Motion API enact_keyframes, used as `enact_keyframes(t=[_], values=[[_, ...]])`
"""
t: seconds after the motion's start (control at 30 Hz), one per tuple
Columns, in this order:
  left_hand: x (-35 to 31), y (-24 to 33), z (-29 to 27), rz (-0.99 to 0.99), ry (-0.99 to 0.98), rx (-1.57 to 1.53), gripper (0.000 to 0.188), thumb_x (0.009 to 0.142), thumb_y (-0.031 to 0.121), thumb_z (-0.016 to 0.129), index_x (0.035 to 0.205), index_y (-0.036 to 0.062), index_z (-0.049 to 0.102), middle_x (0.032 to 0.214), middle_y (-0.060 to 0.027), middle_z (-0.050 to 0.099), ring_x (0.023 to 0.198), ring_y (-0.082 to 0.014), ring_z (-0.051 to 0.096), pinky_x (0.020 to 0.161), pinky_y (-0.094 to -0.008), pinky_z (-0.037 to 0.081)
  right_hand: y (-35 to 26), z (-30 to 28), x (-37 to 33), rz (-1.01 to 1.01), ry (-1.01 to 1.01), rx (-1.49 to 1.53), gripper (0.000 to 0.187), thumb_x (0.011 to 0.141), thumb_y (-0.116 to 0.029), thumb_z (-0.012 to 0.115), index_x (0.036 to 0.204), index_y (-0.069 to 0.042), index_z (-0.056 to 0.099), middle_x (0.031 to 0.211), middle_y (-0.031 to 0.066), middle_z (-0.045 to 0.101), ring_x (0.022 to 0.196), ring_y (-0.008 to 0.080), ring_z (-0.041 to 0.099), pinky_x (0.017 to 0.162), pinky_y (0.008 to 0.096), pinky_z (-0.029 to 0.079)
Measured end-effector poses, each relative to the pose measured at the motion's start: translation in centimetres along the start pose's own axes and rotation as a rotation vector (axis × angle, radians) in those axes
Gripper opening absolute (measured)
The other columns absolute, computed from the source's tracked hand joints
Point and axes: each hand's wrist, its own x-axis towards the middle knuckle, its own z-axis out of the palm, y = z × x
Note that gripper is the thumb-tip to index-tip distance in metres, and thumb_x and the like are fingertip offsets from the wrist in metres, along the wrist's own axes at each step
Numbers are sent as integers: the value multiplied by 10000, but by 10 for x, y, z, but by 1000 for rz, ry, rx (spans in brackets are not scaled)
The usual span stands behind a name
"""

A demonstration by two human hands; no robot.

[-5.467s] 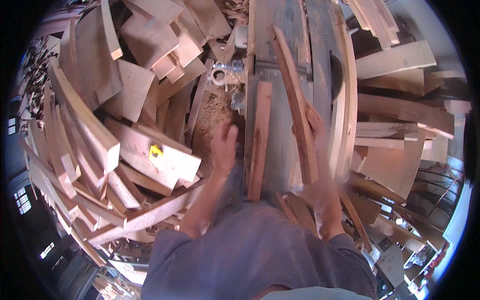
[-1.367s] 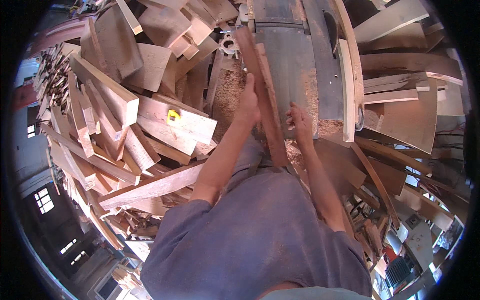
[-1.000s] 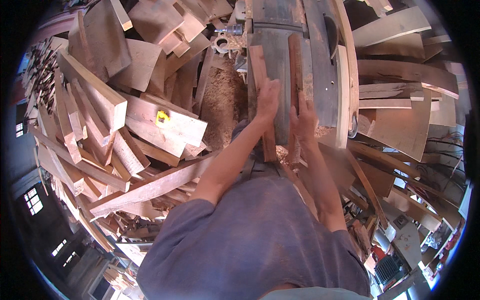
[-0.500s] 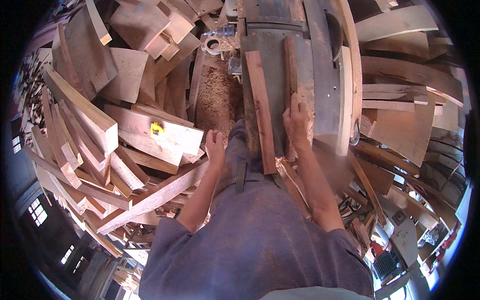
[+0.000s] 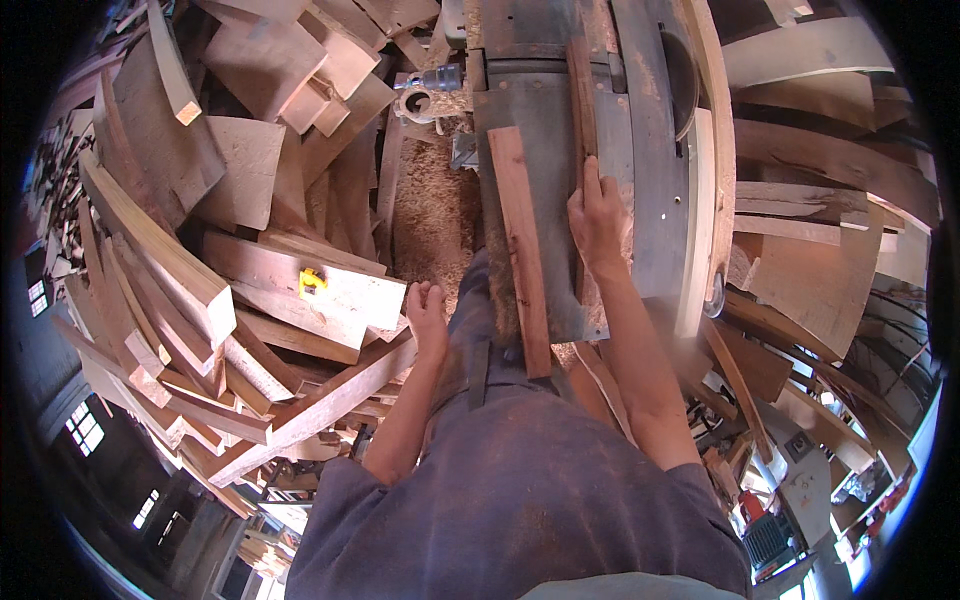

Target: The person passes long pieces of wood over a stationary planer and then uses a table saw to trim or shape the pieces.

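A narrow wooden strip (image 5: pixel 580 105) lies lengthwise on the grey metal table of a woodworking machine (image 5: pixel 540 115). My right hand (image 5: pixel 600 225) grips this strip near its rear part, with a finger stretched forward along it. To its left, a reddish wooden strip (image 5: pixel 518 240) rests untouched on the same table, its near end reaching over the front edge by my body. My left hand (image 5: pixel 428 315) hangs left of the machine, fingers curled in, with nothing seen in it. The wood pile is close beside that hand.
Stacked boards and beams (image 5: pixel 190 270) crowd the left, with a small yellow object (image 5: pixel 312 281) on one pale board. Sawdust (image 5: pixel 435 205) covers the area beside the machine. A circular blade (image 5: pixel 680 80) stands at the table's right, near a long wooden rail (image 5: pixel 712 130). More boards (image 5: pixel 800 260) fill the right.
My right hand has moved forward, away from me, sliding the narrow strip farther over the machine table. The left hand stays curled at my side. The view has shifted slightly.
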Motion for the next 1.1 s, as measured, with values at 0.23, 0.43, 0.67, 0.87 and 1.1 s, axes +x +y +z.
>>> enact_keyframes(t=[0.23,0.43,0.67,0.87,1.1], values=[[13,-7,8,-55,3,-10,423,1025,209,625,1354,-36,519,1129,-62,634,956,-146,651,733,-278,502,-1,2,43,-4,-31,7,532,859,-88,655,1381,-43,565,927,174,601,709,358,665,575,443,557],[11,12,20,-78,56,-41,314,1022,197,616,1245,-14,556,1033,-42,630,887,-115,608,728,-258,489,0,12,86,-26,7,7,529,862,-94,653,1381,-50,562,917,174,608,698,364,669,585,446,565],[13,6,20,-131,38,-11,304,1033,195,610,1246,-17,561,1081,-57,644,944,-143,647,755,-284,512,4,30,151,-22,10,-114,524,867,-170,657,1377,-99,558,988,168,654,784,370,717,611,447,593],[15,15,25,-188,103,19,236,1022,214,596,1161,23,583,991,-36,648,879,-123,645,716,-266,501,24,65,215,-107,119,-106,510,868,-228,658,1358,-132,558,1011,151,672,794,375,720,617,493,587],[21,13,25,-195,127,2,178,1023,206,571,1082,38,577,976,-31,617,894,-123,617,749,-275,483,29,81,288,-110,135,25,435,887,-174,582,1301,-38,579,1059,273,667,970,481,652,813,572,529]])
